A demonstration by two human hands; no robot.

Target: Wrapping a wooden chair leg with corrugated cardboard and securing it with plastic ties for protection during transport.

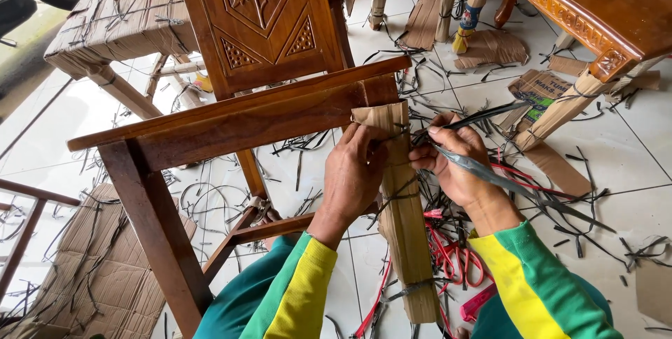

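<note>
A dark wooden chair frame [231, 118] lies tipped in front of me, its carved back pointing away. One leg is wrapped in brown cardboard [404, 220] tied with black strap. My left hand [355, 171] presses the cardboard against the leg near its top. My right hand [455, 160] grips a black plastic strap [511, 185] that runs around the cardboard and trails off to the right. Both arms wear green and yellow sleeves.
Cut black strap pieces litter the white tiled floor [651, 136]. Red strap [455, 255] lies under the leg. A cardboard-wrapped seat [119, 17] stands far left, a wooden table [595, 3] with wrapped legs far right, flat cardboard [98, 269] lower left.
</note>
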